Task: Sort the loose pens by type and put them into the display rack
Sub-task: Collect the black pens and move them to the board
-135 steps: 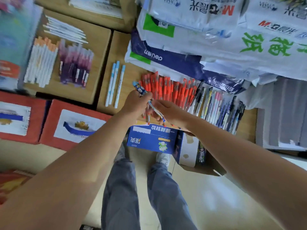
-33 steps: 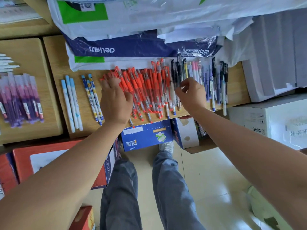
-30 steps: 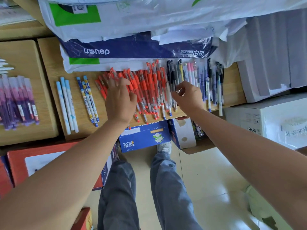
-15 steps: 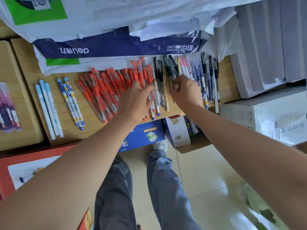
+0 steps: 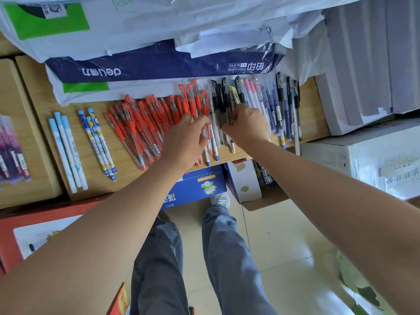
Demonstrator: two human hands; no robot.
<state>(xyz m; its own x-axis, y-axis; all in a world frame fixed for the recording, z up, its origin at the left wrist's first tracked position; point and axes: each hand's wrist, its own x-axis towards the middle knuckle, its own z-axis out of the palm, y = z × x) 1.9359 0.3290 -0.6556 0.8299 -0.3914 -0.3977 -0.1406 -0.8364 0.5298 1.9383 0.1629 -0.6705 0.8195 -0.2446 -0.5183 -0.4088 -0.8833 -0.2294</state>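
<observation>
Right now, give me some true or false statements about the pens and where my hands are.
1. The red pens lie bunched on the wooden top. True.
2. The right hand is on the three pale blue pens. False: it is at the black pens, well away from those.
3. The left hand is over the right end of the red pens. True.
4. The navy deli paper pack lies between the pens and the person. False: it lies beyond the pens.
5. The blue carton sits on the wooden top. False: it is below its edge, by the shoe.
</observation>
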